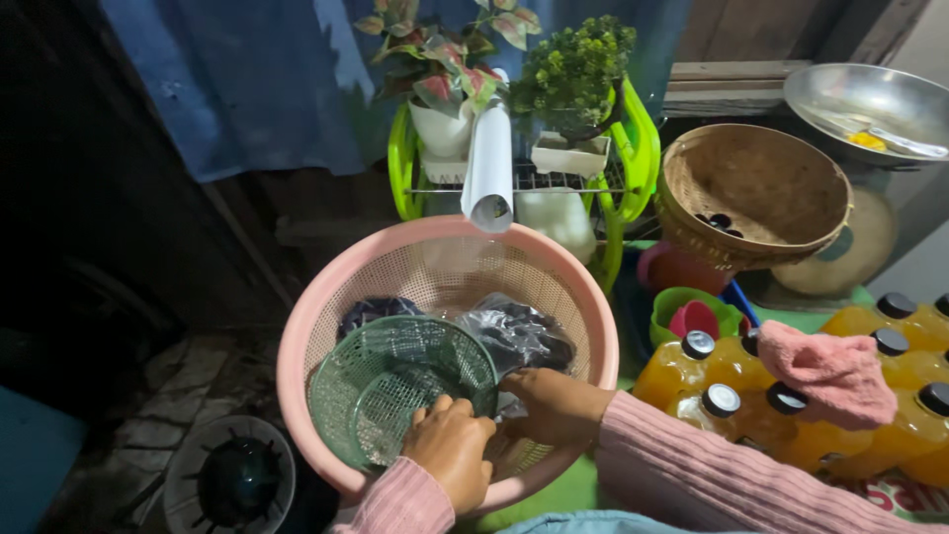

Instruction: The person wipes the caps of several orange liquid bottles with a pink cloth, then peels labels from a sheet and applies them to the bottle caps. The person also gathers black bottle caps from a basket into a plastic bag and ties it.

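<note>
1. Capped bottles [712, 381] of orange liquid crowd the bench's right side, a pink cloth [830, 371] lying on them; no labels can be read.
2. A white paper roll [489, 163] hangs over the pink basket's [297, 336] far rim, in front of potted plants [514, 64] on a green rack [633, 138].
3. Left hand [453, 450] grips the near rim of a tilted green strainer [395, 386] inside the basket.
4. Right hand [554, 403] is closed on a clear bag [514, 331] of dark stuff just beside the strainer.
5. A wicker basket [756, 188] and steel bowl [870, 99] stand at the far right; small cups [692, 316] sit between.
6. The basket overhangs the bench's left edge, with a burner [232, 475] on the floor below.
</note>
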